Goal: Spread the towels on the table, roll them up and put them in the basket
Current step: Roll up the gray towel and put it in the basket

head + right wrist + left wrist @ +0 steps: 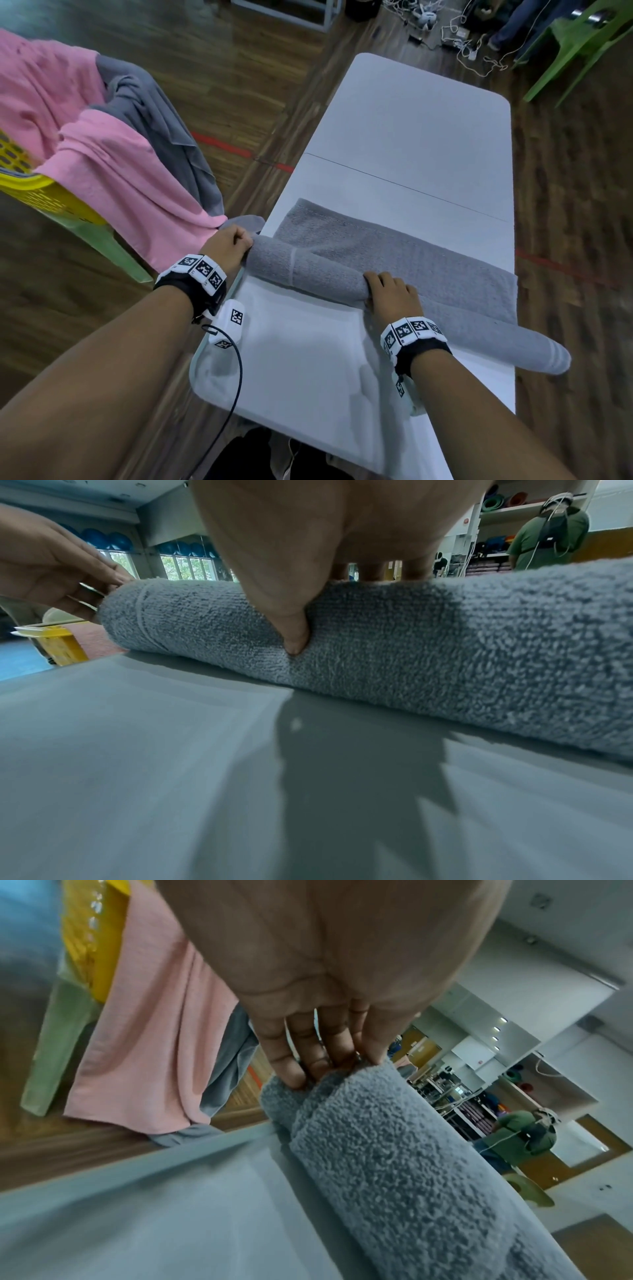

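Observation:
A grey towel lies across the white table, its near part wound into a long roll whose right end overhangs the table edge. My left hand holds the roll's left end at the table's left edge, fingertips tucked into the end of the roll. My right hand grips the roll's middle, with the thumb pressing the near side of the roll and the fingers over the top. The yellow basket stands to the left, beside the table.
A pink towel and another grey towel hang over the basket's rim. The basket sits on a green stand. Cables and a green chair are on the wooden floor beyond the table. A person stands farther off.

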